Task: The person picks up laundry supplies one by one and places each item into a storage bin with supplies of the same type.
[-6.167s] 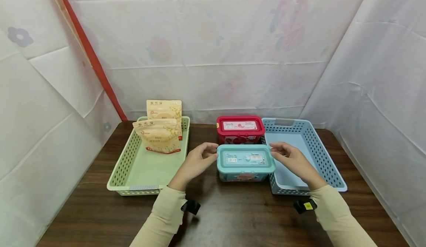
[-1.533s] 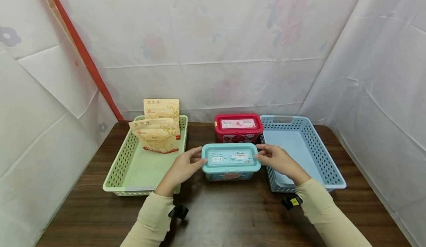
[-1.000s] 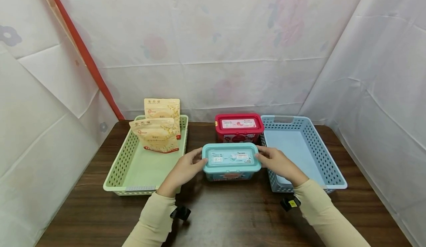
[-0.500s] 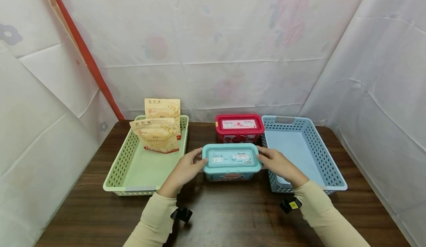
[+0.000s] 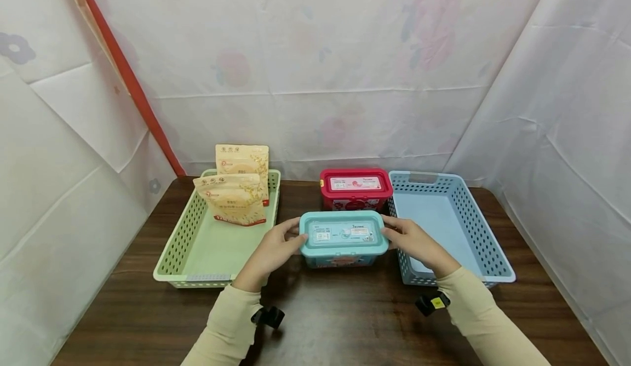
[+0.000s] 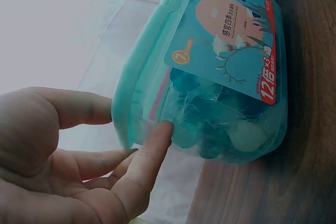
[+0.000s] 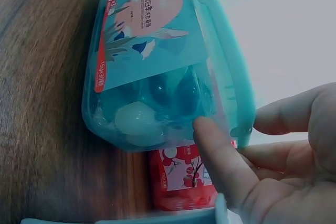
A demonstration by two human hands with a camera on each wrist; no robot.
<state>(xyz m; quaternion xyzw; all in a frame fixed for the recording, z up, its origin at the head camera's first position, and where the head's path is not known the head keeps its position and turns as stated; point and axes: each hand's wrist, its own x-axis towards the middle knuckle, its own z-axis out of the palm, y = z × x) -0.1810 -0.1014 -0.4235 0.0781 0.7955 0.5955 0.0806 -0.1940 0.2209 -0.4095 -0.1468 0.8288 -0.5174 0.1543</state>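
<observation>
A teal lidded tub of laundry pods stands on the dark wooden table between my hands. My left hand grips its left end, the thumb at the lid's edge and other fingers below the rim. At the opposite end, my right hand holds the tub the same way. Through the clear wall in the left wrist view, blue and whitish pods show under the printed label. Directly behind stands a red tub of the same shape, its lower front partly hidden by the teal one.
To the left, a green basket holds two upright yellow pouches, one behind the other. A light blue basket lies to the right, beside the red tub and under my right forearm. A white sheet hangs at the back.
Since the oldest frame, both hands have taken hold of the teal tub's ends, and it has shifted left, away from the blue basket. Over the last second hands and tub stay practically still.
</observation>
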